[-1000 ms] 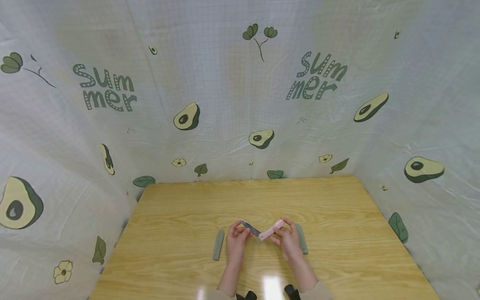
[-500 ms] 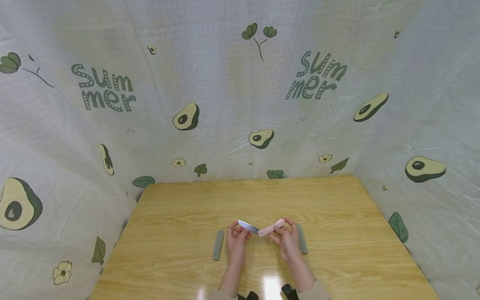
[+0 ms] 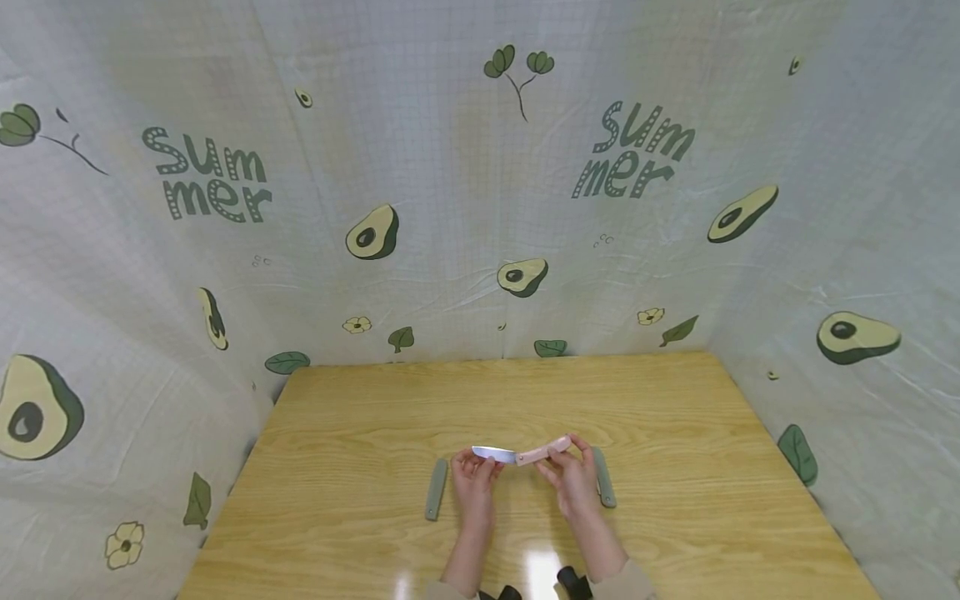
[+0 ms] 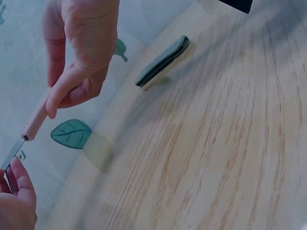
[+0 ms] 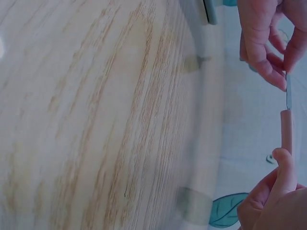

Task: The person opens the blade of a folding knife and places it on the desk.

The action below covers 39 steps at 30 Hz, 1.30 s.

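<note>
A folding knife with a pink handle (image 3: pixel 543 451) and a shiny blade (image 3: pixel 493 455) is held up over the table, opened nearly straight. My left hand (image 3: pixel 474 483) pinches the blade between thumb and fingers. The pink handle's far end is gripped by my right hand (image 3: pixel 576 483). In the left wrist view the right hand (image 4: pixel 84 52) is at the top on the handle, and the left hand (image 4: pixel 17 201) is low on the blade. The right wrist view has the left hand (image 5: pixel 268 40) at the blade and the right hand (image 5: pixel 276 191) below.
A folded green-handled knife (image 3: pixel 436 490) lies left of my left hand. Another green folded knife (image 3: pixel 603 477) lies beside my right hand, partly hidden by it. The wooden table (image 3: pixel 360 417) meets a printed cloth (image 3: pixel 450 167) at its back and sides.
The blade has swung up and out from the handle, from a bent angle to nearly straight, and now catches the light. Both hands keep their hold; the green knives have not moved.
</note>
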{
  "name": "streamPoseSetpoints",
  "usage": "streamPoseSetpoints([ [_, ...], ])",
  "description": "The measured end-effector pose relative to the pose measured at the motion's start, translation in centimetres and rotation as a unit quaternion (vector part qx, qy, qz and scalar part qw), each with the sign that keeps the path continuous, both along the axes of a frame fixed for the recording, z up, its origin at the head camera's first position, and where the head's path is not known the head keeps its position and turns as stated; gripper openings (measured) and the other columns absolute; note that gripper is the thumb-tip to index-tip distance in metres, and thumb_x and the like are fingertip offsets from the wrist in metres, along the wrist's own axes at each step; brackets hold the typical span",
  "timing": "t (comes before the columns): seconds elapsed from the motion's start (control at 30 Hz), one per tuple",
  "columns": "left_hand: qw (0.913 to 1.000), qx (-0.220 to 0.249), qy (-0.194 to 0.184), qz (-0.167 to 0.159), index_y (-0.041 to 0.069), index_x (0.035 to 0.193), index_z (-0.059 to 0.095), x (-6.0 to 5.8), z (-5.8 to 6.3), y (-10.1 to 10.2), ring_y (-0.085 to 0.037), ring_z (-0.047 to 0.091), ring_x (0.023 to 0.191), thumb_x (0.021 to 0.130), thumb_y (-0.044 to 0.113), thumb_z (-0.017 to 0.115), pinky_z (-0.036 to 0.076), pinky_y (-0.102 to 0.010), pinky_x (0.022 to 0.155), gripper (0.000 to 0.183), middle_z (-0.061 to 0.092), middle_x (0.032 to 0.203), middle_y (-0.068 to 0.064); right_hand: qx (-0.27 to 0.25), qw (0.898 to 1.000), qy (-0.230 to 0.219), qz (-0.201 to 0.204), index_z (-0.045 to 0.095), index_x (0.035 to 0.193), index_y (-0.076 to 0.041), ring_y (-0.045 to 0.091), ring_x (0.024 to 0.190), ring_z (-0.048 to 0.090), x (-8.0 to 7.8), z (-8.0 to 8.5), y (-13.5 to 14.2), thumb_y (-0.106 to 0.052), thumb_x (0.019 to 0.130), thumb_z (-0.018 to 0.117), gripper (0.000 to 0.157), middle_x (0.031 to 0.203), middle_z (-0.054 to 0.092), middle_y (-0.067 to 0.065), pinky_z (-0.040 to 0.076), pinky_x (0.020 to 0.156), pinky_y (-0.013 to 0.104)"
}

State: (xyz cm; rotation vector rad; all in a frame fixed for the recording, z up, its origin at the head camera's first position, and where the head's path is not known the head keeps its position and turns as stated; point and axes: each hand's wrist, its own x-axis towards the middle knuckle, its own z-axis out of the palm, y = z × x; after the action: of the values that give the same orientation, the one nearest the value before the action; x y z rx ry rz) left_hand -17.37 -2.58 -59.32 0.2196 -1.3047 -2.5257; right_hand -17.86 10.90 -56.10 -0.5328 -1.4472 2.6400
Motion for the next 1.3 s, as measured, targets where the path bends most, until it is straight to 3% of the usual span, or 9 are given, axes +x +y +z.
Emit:
streamPoseSetpoints([
  [0.2,0.9997,0.022,-0.013,0.005,-0.005,0.109,0.030,0.2,0.7,0.5,-0.013,0.059,0.086,0.088,-0.014,0.051,0.058,-0.025,0.078,0.030,0.049,0.099,-0.009,-0.030,0.999,0.006,-0.013,0.016,0.138,0.000,0.015,0.089,0.061,-0.1,-0.1,-0.1,0.012,0.095,0.043,0.051,0.115,0.039,0.018,0.056,0.089,0.037],
  [0.6,0.9976,0.049,-0.048,0.013,-0.004,0.110,0.029,0.4,0.5,1.1,-0.014,0.060,0.084,0.090,-0.013,0.047,0.058,-0.024,0.080,0.029,0.048,0.099,-0.011,-0.069,0.997,0.009,-0.036,0.017,0.133,-0.002,0.015,0.087,0.062,0.0,-0.3,-0.3,0.013,0.096,0.041,0.047,0.112,0.037,0.016,0.056,0.090,0.037],
  [1.03,0.9966,0.067,-0.035,0.035,-0.003,0.110,0.030,-0.2,0.4,1.4,-0.014,0.060,0.085,0.087,-0.016,0.052,0.059,-0.028,0.083,0.035,0.048,0.097,-0.008,-0.069,0.997,0.005,-0.034,0.020,0.135,-0.002,0.013,0.086,0.060,-0.1,-0.6,0.1,0.007,0.099,0.041,0.043,0.108,0.043,0.010,0.056,0.091,0.033],
  [1.3,0.9953,0.065,-0.037,0.061,-0.005,0.118,0.030,-0.7,0.4,1.1,-0.013,0.061,0.083,0.087,-0.015,0.056,0.059,-0.029,0.082,0.042,0.051,0.096,-0.008,-0.026,0.999,-0.002,-0.027,0.028,0.136,0.011,0.009,0.086,0.062,-0.2,-0.7,1.0,0.003,0.101,0.044,0.039,0.103,0.053,0.007,0.055,0.090,0.023],
])
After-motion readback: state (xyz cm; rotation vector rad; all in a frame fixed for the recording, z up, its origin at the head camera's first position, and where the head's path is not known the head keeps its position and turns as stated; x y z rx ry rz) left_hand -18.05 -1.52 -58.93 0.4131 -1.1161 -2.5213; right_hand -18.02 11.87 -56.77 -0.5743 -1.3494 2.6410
